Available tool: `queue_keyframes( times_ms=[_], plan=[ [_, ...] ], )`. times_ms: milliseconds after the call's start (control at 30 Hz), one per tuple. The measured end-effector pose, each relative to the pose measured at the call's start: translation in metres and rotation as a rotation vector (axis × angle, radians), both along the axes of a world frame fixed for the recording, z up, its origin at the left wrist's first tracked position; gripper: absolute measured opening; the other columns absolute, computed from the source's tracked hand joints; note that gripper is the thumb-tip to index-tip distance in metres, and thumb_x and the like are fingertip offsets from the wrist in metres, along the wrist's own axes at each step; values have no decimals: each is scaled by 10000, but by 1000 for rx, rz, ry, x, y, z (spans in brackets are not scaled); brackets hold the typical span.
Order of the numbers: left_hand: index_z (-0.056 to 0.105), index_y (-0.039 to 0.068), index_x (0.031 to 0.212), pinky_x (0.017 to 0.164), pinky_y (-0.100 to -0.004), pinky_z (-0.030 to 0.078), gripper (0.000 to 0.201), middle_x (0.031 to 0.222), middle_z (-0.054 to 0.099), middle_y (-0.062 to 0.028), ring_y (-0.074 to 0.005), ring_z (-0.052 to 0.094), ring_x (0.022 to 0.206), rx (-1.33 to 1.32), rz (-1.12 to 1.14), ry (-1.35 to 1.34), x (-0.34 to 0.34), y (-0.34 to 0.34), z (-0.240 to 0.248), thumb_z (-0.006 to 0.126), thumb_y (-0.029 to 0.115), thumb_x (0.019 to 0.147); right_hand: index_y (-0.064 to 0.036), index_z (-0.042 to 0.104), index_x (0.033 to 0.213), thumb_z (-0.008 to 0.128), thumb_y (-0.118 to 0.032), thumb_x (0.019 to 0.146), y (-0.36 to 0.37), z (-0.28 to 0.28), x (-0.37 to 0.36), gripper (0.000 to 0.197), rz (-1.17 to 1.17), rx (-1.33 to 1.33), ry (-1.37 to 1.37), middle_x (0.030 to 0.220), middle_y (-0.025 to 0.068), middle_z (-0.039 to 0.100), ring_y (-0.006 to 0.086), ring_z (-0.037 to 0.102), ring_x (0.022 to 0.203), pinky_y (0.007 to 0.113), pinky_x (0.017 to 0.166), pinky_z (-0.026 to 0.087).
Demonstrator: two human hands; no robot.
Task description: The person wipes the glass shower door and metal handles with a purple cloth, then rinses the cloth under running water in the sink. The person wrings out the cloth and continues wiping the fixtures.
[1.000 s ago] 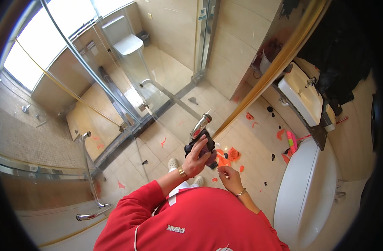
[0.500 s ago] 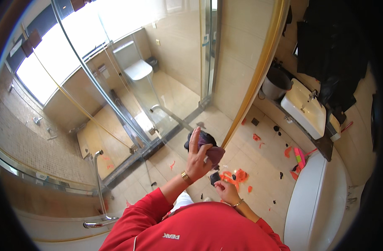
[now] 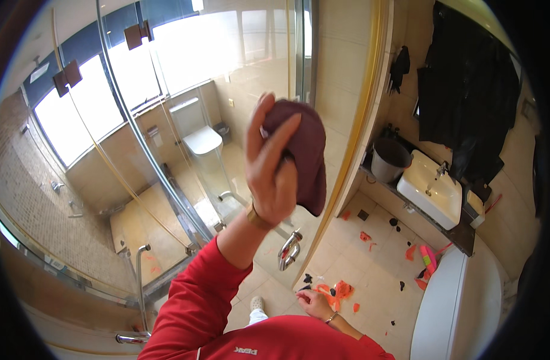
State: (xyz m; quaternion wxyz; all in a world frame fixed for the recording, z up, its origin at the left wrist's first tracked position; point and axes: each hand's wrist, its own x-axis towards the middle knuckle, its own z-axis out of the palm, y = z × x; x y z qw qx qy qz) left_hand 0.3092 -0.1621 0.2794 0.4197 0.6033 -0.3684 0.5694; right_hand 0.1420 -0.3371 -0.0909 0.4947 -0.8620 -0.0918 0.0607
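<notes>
My left hand [image 3: 270, 180] is raised in the middle of the view, its fingers spread over a dark purple cloth [image 3: 311, 153] that it holds. The cloth hangs down beside the palm, in front of the clear glass door [image 3: 239, 108]; whether it touches the glass I cannot tell. Below it, a chrome door handle [image 3: 290, 251] stands out from the glass. Low and to the right, my right hand [image 3: 315, 304] is held near my body with its fingers curled. Something dark shows at its fingertips, too small to name.
Orange scraps [image 3: 342, 291] and black bits lie on the tiled floor. A white washbasin [image 3: 429, 189] and grey bucket [image 3: 390, 160] share a dark counter at right, above a white bathtub [image 3: 441, 306]. Behind the glass stands a toilet [image 3: 203, 141]. Black sheeting [image 3: 467, 96] hangs on the wall.
My left hand has moved up and away with the cloth, which was bunched and now hangs flatter. My right hand has dropped slightly, and the dark piece at its fingers shows less. The view has tilted up.
</notes>
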Motion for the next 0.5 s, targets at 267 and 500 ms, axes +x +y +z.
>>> queue_keyframes(
  times_ms=[267, 500],
  plan=[
    [517, 120, 1203, 1015, -588, 179, 552, 1398, 373, -269, -479, 319, 1308, 204, 272, 68, -5, -14, -151, 748, 245, 718, -28, 640, 1015, 631, -154, 824, 6, 14, 13, 229, -89, 142, -30, 852, 79, 683, 141, 639, 666, 264, 632, 519],
    [578, 207, 1206, 1031, -545, 337, 521, 1397, 366, -248, -492, 346, 1283, 161, -116, -226, -3, -40, -73, 706, 130, 707, -14, 488, 1206, 639, -142, 825, 60, 76, 70, 430, -38, 397, -365, 1046, 97, 626, 186, 612, 983, 293, 871, 474]
  ],
)
